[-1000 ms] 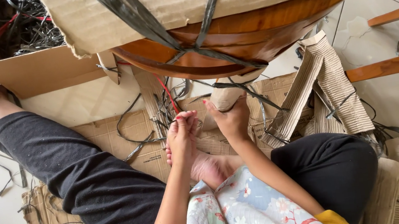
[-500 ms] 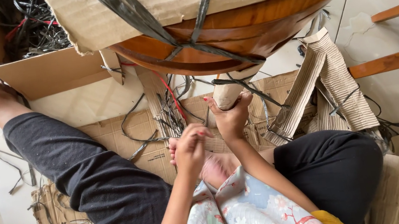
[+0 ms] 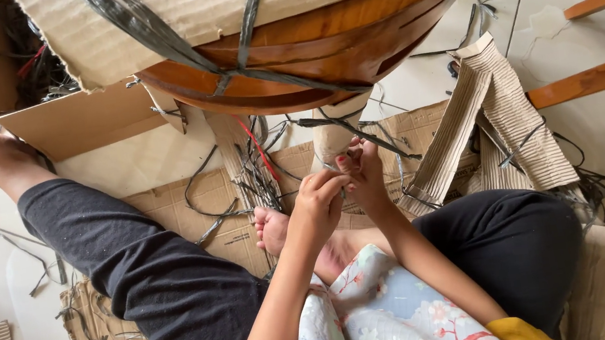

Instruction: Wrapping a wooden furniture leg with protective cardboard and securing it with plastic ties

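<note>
Black strap [image 3: 361, 136] pinched by curled left hand [image 3: 317, 206] and right hand [image 3: 364, 173] fingers, near cardboard-wrapped leg [image 3: 331, 136].

Seated worker in dark charcoal trousers and a pale blue floral top with pink blossoms, a yellow hem edge apparently showing; bare forearms, bare feet, left hand [image 3: 316, 207], right hand [image 3: 366, 177] with red-painted nails.

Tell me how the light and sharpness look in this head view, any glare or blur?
Head view: soft, even daylight, no hard shadows; mild sheen on the white floor tiles and the curved wooden piece; left hand and right hand sharp, hardly any motion blur; wide-angle stretch shows at the edges, as in the leg.
</note>
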